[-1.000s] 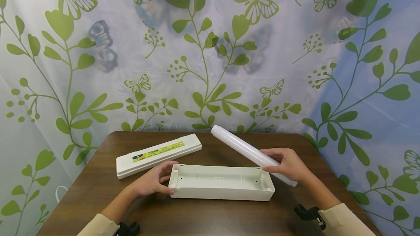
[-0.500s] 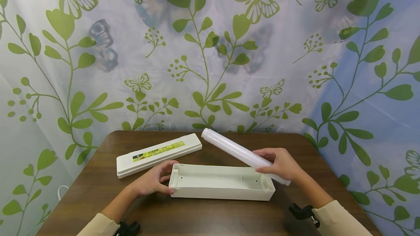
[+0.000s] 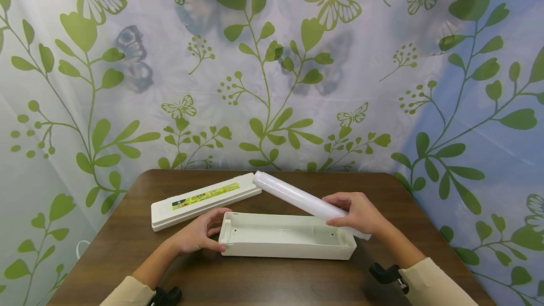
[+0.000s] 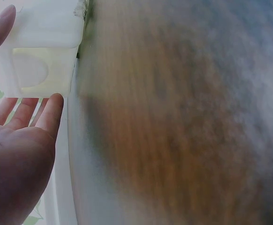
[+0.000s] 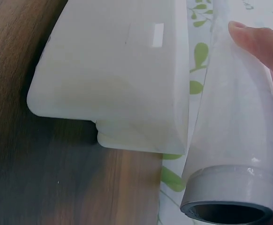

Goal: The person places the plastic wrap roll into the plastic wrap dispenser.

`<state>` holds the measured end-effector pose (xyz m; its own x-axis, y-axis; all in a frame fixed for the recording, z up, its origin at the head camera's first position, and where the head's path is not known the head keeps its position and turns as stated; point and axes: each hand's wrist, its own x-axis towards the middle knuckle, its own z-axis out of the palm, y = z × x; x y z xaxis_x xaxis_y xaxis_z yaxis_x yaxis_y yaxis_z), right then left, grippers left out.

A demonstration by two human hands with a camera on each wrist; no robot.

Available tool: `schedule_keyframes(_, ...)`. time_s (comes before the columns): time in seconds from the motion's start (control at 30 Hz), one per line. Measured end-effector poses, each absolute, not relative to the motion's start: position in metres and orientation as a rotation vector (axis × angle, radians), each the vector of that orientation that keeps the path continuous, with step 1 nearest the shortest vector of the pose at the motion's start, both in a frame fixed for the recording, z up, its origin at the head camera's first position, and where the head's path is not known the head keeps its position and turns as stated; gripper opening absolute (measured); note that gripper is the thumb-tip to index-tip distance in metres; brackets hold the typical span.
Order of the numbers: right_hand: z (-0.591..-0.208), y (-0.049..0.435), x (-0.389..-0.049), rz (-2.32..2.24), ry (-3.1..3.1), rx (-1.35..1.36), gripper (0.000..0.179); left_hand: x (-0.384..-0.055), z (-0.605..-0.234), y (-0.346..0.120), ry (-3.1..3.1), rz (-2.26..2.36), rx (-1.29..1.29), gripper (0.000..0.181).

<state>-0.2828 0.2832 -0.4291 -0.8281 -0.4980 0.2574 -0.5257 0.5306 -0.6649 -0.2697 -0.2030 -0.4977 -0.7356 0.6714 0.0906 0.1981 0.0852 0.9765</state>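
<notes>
An open white plastic box [image 3: 286,251] lies lengthwise across the table in the head view, hollow side up. My left hand [image 3: 196,234] grips its left end, thumb at the near side and fingers at the far corner. In my right hand [image 3: 356,214] is a roll of plastic wrap [image 3: 293,194], pinched near its right end and slanting above the box's far right side. That roll's hollow core end [image 5: 228,211] shows in the right wrist view, close beside the box [image 5: 113,79]. In the left wrist view, thumb and fingers flank the box end [image 4: 42,70].
Behind the box on the left lies a white lid [image 3: 163,218] with a yellow-green label [image 3: 205,196]. The wooden table [image 3: 272,280] runs back to a leaf-printed curtain [image 3: 204,84]. Black wrist straps [image 3: 165,296] sit at both cuffs.
My right hand has moved left with the plastic wrap roll, whose far end is now lower and nearer the lid. The left hand and the box have stayed in place.
</notes>
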Motion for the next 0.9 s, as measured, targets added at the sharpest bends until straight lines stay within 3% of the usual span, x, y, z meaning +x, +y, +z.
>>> schedule_keyframes(0.9,-0.429,0.26,-0.288,1.366,-2.73,1.134,0.049,-0.269,-0.497,-0.204,1.984,1.683,0.848,0.094)
